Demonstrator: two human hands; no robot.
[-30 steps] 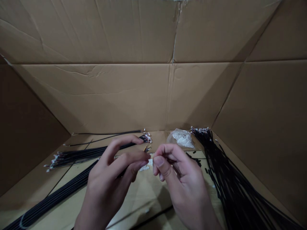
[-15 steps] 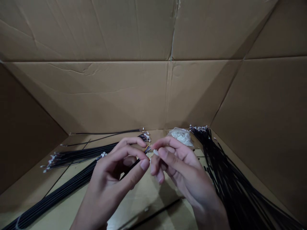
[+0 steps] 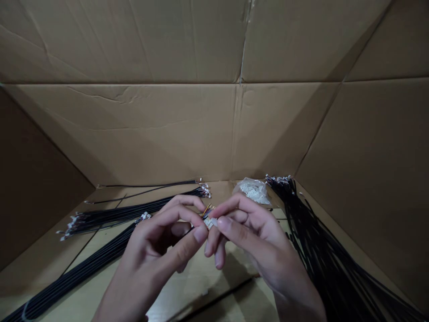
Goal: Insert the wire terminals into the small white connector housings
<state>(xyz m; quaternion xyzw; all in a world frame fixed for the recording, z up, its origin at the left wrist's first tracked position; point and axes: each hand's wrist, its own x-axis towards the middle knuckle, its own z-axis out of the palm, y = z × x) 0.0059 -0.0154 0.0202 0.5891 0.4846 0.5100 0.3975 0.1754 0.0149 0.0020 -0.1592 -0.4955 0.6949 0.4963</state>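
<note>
While the left hand (image 3: 159, 252) pinches thin wires (image 3: 207, 210), the right hand (image 3: 261, 255) pinches a white connector (image 3: 211, 222) between thumb and forefinger. Both wrists angle inward, fingers curled.

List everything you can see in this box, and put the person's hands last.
cardboard box: one, brown, around everything
upper wire bundle: one, black with white connector ends, left of the hands
lower wire bundle: one, black, lower left on the box floor
right wire bundle: one, black with white connector ends, right side
loose wires: two, black, far edge of the floor
plastic bag of connectors: one, clear with white pieces, far side
small connector: one, white, between the hands
wire ends: a few, orange and dark, between the hands
left hand: one, holding the wire ends
right hand: one, pinching the small connector
</note>
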